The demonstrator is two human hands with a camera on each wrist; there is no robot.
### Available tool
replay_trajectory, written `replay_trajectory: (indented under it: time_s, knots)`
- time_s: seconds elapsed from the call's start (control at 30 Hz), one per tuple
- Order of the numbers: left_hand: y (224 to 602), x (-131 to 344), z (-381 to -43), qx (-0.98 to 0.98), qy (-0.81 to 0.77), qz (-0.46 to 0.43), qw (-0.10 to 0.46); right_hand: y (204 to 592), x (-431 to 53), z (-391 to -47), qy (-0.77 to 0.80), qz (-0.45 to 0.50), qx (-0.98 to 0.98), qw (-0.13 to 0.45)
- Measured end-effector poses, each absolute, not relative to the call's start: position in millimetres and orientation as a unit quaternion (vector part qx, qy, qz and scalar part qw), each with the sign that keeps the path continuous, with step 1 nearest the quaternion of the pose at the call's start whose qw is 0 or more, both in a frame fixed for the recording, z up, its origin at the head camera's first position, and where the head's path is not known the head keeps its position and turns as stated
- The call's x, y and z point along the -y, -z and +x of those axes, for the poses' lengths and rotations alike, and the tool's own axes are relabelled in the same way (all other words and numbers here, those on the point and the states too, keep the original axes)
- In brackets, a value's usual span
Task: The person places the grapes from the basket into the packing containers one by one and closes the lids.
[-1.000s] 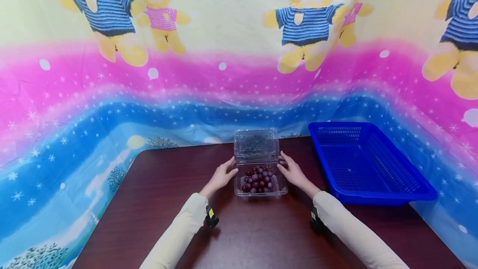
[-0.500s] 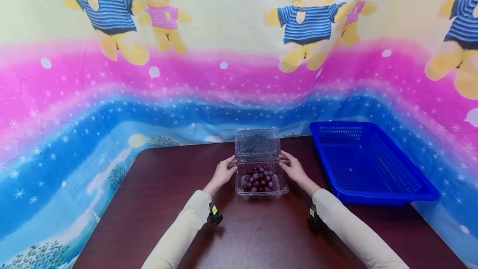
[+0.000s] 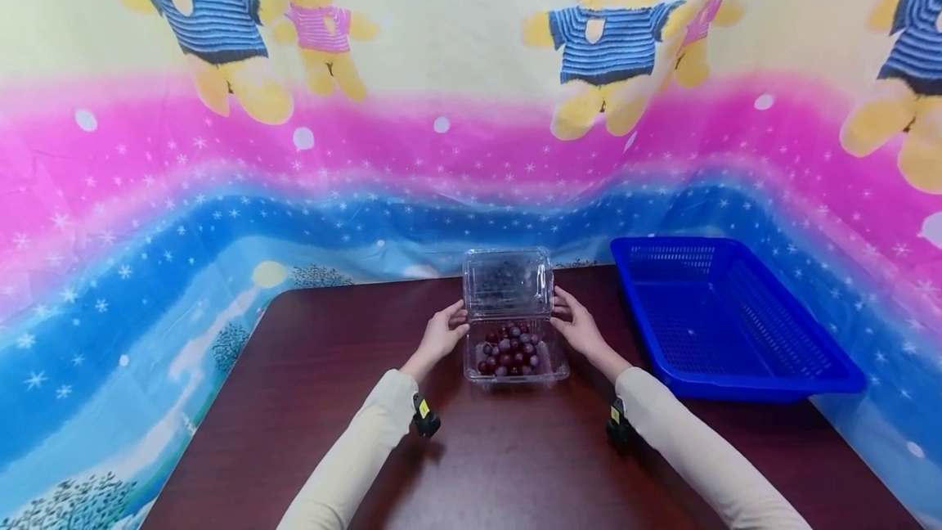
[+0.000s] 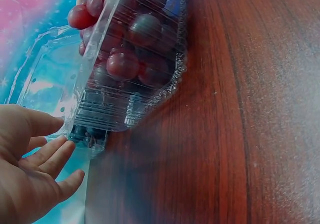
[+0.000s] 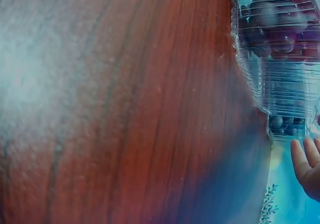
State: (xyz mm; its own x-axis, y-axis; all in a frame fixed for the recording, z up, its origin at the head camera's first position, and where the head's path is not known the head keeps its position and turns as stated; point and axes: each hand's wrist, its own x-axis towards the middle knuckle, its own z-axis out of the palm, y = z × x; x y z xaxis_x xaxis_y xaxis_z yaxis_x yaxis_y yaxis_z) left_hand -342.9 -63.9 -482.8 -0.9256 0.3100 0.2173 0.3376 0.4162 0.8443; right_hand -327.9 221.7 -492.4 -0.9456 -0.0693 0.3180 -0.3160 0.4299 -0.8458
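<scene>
A clear plastic clamshell box (image 3: 517, 380) stands on the table with its lid (image 3: 508, 280) raised at the back. Dark red and purple grapes (image 3: 511, 350) lie heaped in its base. At the left side of the hinge is my left hand (image 3: 438, 337), its fingertips right at the plastic edge. In the left wrist view its fingers (image 4: 59, 159) are nearly straight and spread. Opposite, my right hand (image 3: 581, 330) has its fingertips at the lid's right lower edge. The right wrist view shows only part of this hand (image 5: 309, 166), fingers extended beside the box.
A blue plastic basket (image 3: 736, 389) with perforated sides stands on the right of the dark brown table (image 3: 353, 375). Behind the table hangs a cloth backdrop (image 3: 412, 145) printed with bears. Black wrist cameras (image 3: 425, 417) sit at both sleeves.
My left hand has shifted slightly right, to the hinge. The right fingers have risen a little along the lid's edge. The reflections on the lid have changed; the box stays in place.
</scene>
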Motion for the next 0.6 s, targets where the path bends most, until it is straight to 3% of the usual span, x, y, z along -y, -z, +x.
replay_trajectory:
  time_s: [0.6]
  knots:
    - [466.6, 60.2, -344.1, 0.839, 0.512, -0.18, 0.035, 484.3, -221.5, -331.3, -0.51, 0.134, 0.838, 0.137]
